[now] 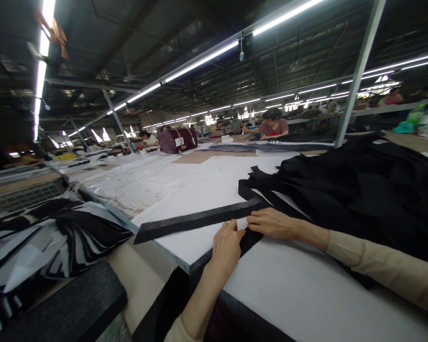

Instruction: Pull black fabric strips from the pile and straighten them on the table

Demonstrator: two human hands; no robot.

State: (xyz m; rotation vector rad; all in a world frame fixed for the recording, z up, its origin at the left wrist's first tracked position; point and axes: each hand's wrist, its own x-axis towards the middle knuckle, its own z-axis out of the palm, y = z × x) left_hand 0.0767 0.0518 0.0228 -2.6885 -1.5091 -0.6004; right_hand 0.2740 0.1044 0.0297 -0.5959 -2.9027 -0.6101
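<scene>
A long black fabric strip [196,219] lies flat across the near corner of the white table [306,294]. A second black strip [214,256] runs under my hands and hangs off the table's near edge. My left hand [226,247] presses on that second strip with its fingers curled down. Just to the right, my right hand [271,222] rests flat on the fabric where the two strips meet. Neither hand lifts anything.
A big heap of black fabric pieces [364,185] covers the table's right side. Black-and-white patterned cloth [46,242] lies at the left below the table. A metal post [356,76] stands at the back right. Other people [273,124] work at far tables.
</scene>
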